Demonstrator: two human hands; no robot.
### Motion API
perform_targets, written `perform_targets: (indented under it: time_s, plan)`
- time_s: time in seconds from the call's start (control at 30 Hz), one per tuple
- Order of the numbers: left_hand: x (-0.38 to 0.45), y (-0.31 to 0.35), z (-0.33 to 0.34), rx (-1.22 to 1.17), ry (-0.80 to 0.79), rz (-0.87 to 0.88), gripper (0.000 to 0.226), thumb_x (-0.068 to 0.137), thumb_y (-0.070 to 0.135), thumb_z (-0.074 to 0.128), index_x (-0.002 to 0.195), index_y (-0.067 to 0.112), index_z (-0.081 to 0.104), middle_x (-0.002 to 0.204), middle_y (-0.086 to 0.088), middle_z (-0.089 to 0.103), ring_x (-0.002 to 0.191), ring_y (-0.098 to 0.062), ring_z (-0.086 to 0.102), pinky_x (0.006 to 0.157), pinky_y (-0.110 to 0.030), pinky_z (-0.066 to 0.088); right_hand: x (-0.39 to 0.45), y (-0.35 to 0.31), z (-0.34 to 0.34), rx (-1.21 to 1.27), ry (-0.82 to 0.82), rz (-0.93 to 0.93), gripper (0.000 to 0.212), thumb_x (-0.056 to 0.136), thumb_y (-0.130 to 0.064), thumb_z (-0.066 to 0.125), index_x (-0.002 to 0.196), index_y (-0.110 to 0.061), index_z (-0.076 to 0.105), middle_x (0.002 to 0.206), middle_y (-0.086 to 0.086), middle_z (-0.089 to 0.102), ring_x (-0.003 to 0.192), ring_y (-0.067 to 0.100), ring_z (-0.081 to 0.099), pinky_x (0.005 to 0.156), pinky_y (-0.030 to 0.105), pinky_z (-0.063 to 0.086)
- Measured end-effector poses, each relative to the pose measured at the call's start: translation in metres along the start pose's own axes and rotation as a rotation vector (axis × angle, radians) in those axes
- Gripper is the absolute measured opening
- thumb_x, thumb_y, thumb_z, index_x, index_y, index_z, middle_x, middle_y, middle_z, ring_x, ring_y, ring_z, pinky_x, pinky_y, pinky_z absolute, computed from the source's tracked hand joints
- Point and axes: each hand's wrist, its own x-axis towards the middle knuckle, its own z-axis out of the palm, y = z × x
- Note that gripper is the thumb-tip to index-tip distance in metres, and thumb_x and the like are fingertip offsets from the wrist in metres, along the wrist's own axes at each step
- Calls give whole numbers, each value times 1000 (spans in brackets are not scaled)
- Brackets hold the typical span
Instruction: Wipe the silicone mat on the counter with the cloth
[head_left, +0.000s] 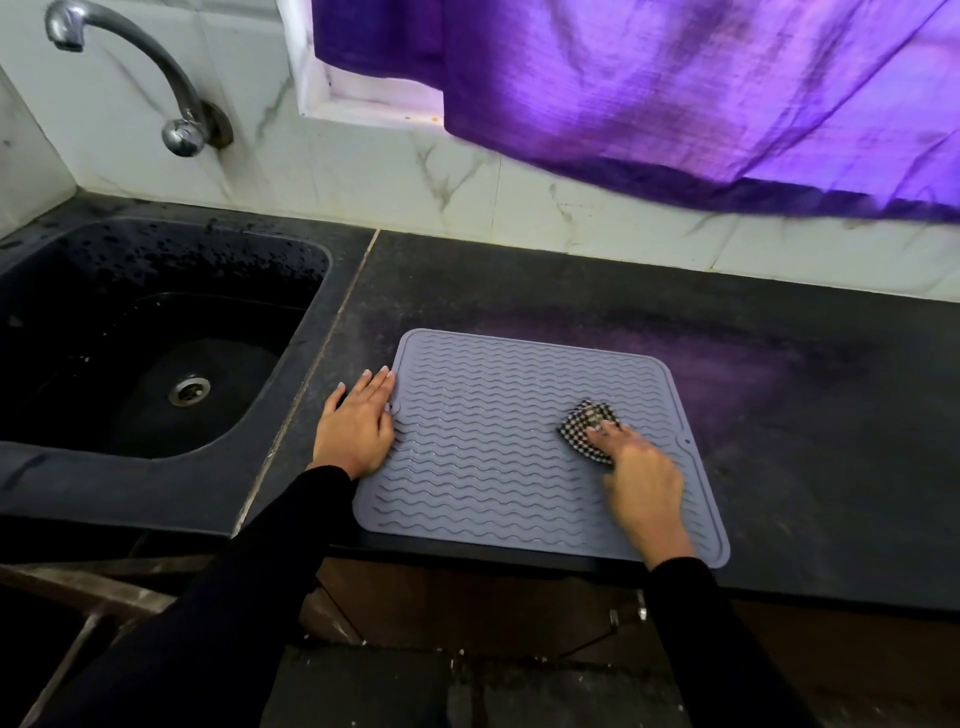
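Mat (519, 441), grey silicone with wavy ribs, lies flat on dark counter (779, 374) right of sink (156, 332). Left hand (356, 423), fingers straight, presses mat's left edge. Right hand (641, 475) presses bunched checkered cloth (584, 423) onto mat's right half, fingers blurred.

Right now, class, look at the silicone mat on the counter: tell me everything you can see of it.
The silicone mat is grey-lilac, roughly square with rounded corners, a raised rim and rows of wavy ridges; a small hole sits near its right edge. It looks soft and rubbery. It lies flat on the dark counter, right of the sink, its near edge at the counter's front. The left hand rests flat on its left edge, while the right hand presses a checked cloth onto its right half.
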Motion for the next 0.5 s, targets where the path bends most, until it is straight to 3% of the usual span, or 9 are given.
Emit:
perform_targets:
  time_s: [0.1,0.17,0.27,0.3,0.33,0.4,0.5]
  plan:
    - [0,1,0,10,6,-4,81,74,44,0,145,18,30,152,5,29,142,-12,21,116,-38,9,10,9,-41,290,-2,508,35,85,-16,54,119,-18,61,119,19,60,109,38,55,89,38,45]
    - [0,1,0,12,4,-4,81,74,44,1,145,18,30,152,5,29,142,-12,20,117,-38,9,18,7,-53,547,62,640,36,87,-18,52,122,-14,60,121,21,60,108,39,55,89,36,45]
    - [1,1,0,12,4,0,76,76,41,5,145,18,30,152,4,29,142,-12,21,117,-38,9,22,-33,-46,561,104,428,47,87,-2,49,131,-17,52,118,11,64,86,24,59,68,24,46]
    - [0,1,-1,12,4,2,73,78,39,8,145,18,30,152,4,29,142,-12,21,117,-39,9,19,-48,-39,491,97,302,50,86,0,51,131,-21,51,120,6,63,87,19,59,70,22,47]
    - [0,0,0,9,2,3,70,80,36,12,145,18,30,152,4,30,142,-13,21,116,-39,10,16,-59,-28,406,76,174,53,84,1,53,131,-25,51,127,2,60,98,18,60,82,24,47]
    - [1,-1,0,-8,0,7,69,80,35,14,144,18,31,151,3,31,142,-13,22,116,-39,10,10,-62,0,214,7,-30,57,83,2,56,131,-29,50,139,-4,49,124,17,48,106,29,34]
    - [1,-1,0,-9,0,11,72,79,38,10,144,18,31,152,3,30,142,-13,21,116,-39,9,2,-45,14,73,-3,-155,63,80,2,58,133,-29,46,147,-10,37,140,14,25,118,33,11]
